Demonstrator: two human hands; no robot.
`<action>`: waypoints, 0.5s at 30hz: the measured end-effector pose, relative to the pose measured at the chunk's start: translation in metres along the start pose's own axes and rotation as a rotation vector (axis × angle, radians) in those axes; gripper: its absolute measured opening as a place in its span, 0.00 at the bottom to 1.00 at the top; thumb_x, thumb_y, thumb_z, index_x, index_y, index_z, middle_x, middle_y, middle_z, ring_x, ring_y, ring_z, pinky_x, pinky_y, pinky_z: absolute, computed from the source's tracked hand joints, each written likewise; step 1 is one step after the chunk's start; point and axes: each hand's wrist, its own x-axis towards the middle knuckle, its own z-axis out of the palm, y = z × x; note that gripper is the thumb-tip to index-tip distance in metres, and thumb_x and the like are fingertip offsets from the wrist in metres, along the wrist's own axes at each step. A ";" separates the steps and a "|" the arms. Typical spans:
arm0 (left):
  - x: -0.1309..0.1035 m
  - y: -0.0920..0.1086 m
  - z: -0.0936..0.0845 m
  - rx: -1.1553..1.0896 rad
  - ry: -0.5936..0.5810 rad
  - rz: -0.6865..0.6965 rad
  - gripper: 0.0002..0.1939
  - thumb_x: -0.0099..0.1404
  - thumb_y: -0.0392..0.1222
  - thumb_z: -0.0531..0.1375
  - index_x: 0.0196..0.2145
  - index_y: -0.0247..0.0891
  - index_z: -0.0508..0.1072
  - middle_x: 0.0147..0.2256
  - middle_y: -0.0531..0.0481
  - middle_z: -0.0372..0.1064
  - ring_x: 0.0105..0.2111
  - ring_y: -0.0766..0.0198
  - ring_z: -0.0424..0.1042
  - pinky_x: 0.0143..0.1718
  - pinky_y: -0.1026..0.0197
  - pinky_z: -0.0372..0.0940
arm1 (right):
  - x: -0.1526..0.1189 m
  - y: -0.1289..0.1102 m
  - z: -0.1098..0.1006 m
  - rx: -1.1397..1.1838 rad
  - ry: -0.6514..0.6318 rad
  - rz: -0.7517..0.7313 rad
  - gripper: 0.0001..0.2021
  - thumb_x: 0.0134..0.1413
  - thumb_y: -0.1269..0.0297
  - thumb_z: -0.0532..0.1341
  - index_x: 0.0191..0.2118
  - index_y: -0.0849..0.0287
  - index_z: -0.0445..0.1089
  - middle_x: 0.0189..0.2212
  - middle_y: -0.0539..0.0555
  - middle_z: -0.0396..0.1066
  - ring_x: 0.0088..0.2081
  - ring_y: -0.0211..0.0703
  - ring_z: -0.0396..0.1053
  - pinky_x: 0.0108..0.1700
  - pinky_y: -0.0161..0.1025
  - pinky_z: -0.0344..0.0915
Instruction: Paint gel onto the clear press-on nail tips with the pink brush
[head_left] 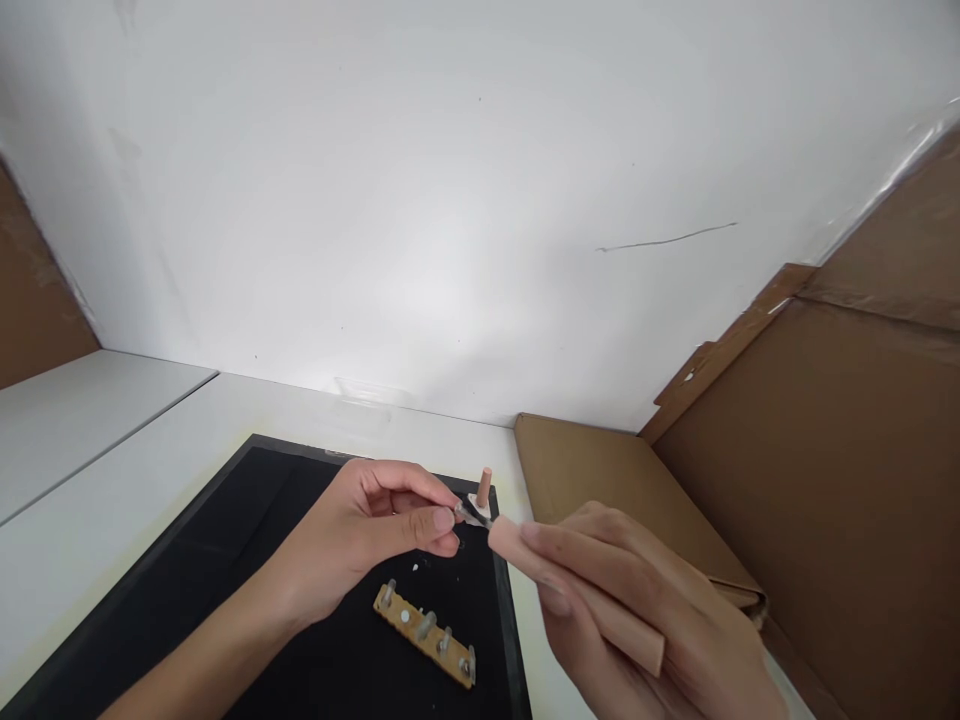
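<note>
the left hand pinches a small greyish piece between thumb and fingers, above the flat black mat. the right hand is closed around a pale wooden-handled tool, its dark tip at the piece. a tan notched strip lies nearby.

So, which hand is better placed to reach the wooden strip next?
Probably the left: it hovers over the black mat, nearer the strip, though its fingers pinch a small piece. The right grips a wooden handle farther off.
</note>
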 end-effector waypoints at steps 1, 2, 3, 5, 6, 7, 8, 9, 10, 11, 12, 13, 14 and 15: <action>0.000 0.000 0.000 -0.004 -0.002 -0.001 0.05 0.54 0.40 0.69 0.28 0.37 0.80 0.25 0.52 0.76 0.27 0.67 0.76 0.33 0.66 0.71 | 0.000 0.000 0.000 -0.005 0.013 -0.003 0.12 0.49 0.77 0.60 0.39 0.56 0.72 0.23 0.51 0.73 0.21 0.39 0.67 0.21 0.38 0.66; 0.000 0.000 0.000 -0.007 -0.002 -0.003 0.05 0.53 0.39 0.69 0.28 0.37 0.80 0.25 0.52 0.76 0.27 0.67 0.76 0.33 0.66 0.71 | -0.001 0.000 0.000 -0.012 0.020 -0.001 0.12 0.48 0.78 0.60 0.38 0.56 0.72 0.22 0.51 0.72 0.21 0.39 0.66 0.21 0.38 0.65; 0.001 0.000 0.000 -0.006 -0.002 -0.007 0.04 0.53 0.39 0.69 0.28 0.37 0.80 0.25 0.52 0.76 0.27 0.68 0.75 0.33 0.67 0.70 | -0.002 0.001 0.001 -0.017 0.033 0.000 0.12 0.48 0.79 0.60 0.37 0.56 0.72 0.23 0.50 0.72 0.21 0.39 0.66 0.22 0.38 0.65; 0.001 0.000 -0.001 -0.001 0.003 -0.010 0.04 0.54 0.39 0.69 0.28 0.37 0.80 0.25 0.52 0.76 0.27 0.68 0.75 0.33 0.67 0.70 | -0.004 0.002 0.001 -0.006 0.067 0.001 0.12 0.48 0.79 0.59 0.37 0.57 0.72 0.23 0.51 0.72 0.22 0.39 0.66 0.23 0.38 0.65; 0.001 0.000 -0.001 0.003 0.002 -0.009 0.04 0.54 0.39 0.69 0.28 0.37 0.80 0.25 0.52 0.76 0.27 0.68 0.75 0.33 0.67 0.70 | -0.005 0.003 0.001 0.013 0.086 0.000 0.12 0.49 0.79 0.59 0.37 0.57 0.72 0.24 0.51 0.72 0.23 0.39 0.66 0.23 0.38 0.64; 0.001 0.001 -0.002 0.007 0.000 -0.008 0.04 0.54 0.39 0.69 0.28 0.37 0.80 0.26 0.52 0.76 0.27 0.68 0.75 0.33 0.67 0.70 | -0.006 0.003 0.001 0.040 0.094 0.002 0.11 0.50 0.78 0.60 0.39 0.58 0.72 0.25 0.52 0.73 0.24 0.40 0.66 0.23 0.38 0.64; 0.001 0.001 -0.002 0.012 -0.004 -0.006 0.03 0.55 0.39 0.69 0.29 0.37 0.80 0.26 0.52 0.76 0.27 0.68 0.75 0.34 0.67 0.70 | -0.006 0.004 0.000 0.069 0.090 0.003 0.11 0.51 0.77 0.60 0.40 0.58 0.72 0.26 0.53 0.73 0.24 0.40 0.67 0.23 0.38 0.64; 0.001 0.001 -0.002 0.016 -0.007 -0.003 0.03 0.55 0.38 0.68 0.29 0.37 0.80 0.27 0.52 0.76 0.27 0.68 0.75 0.34 0.67 0.70 | -0.006 0.005 0.000 0.095 0.072 0.003 0.12 0.52 0.75 0.61 0.42 0.58 0.72 0.27 0.53 0.73 0.25 0.40 0.67 0.23 0.38 0.64; 0.001 0.000 -0.002 0.019 -0.011 -0.001 0.03 0.55 0.38 0.68 0.29 0.37 0.80 0.27 0.52 0.76 0.27 0.68 0.75 0.34 0.66 0.70 | -0.005 0.005 -0.001 0.113 0.039 0.009 0.12 0.52 0.74 0.61 0.43 0.58 0.72 0.28 0.53 0.74 0.25 0.40 0.67 0.23 0.38 0.65; 0.001 0.000 -0.001 0.020 -0.014 0.001 0.03 0.56 0.38 0.68 0.29 0.37 0.80 0.27 0.51 0.76 0.27 0.68 0.75 0.34 0.66 0.70 | -0.005 0.006 -0.001 0.116 0.005 0.014 0.12 0.52 0.74 0.61 0.44 0.58 0.71 0.28 0.53 0.74 0.25 0.41 0.68 0.23 0.38 0.65; 0.001 0.000 -0.001 0.021 -0.015 0.003 0.03 0.56 0.38 0.68 0.29 0.37 0.80 0.27 0.51 0.75 0.27 0.68 0.75 0.34 0.66 0.70 | -0.004 0.006 -0.002 0.108 -0.023 0.018 0.12 0.52 0.74 0.60 0.43 0.57 0.71 0.28 0.53 0.74 0.25 0.40 0.68 0.24 0.38 0.65; 0.001 0.000 0.000 0.019 -0.014 0.004 0.03 0.55 0.38 0.68 0.28 0.37 0.80 0.27 0.51 0.75 0.27 0.68 0.75 0.34 0.66 0.70 | -0.003 0.006 -0.002 0.094 -0.037 0.017 0.12 0.52 0.75 0.60 0.42 0.57 0.71 0.28 0.53 0.73 0.25 0.40 0.67 0.24 0.38 0.65; 0.001 0.000 0.000 0.017 -0.013 0.006 0.03 0.55 0.38 0.68 0.28 0.37 0.80 0.26 0.51 0.75 0.27 0.68 0.75 0.34 0.66 0.70 | -0.003 0.006 -0.001 0.076 -0.035 0.013 0.12 0.51 0.77 0.60 0.41 0.57 0.71 0.27 0.52 0.73 0.25 0.39 0.67 0.23 0.37 0.65; 0.001 -0.001 0.000 0.016 -0.010 0.005 0.03 0.55 0.38 0.68 0.29 0.37 0.80 0.26 0.51 0.75 0.27 0.68 0.75 0.34 0.66 0.70 | -0.003 0.006 -0.001 0.058 -0.026 0.008 0.12 0.50 0.78 0.60 0.40 0.57 0.71 0.26 0.52 0.72 0.24 0.39 0.66 0.24 0.37 0.65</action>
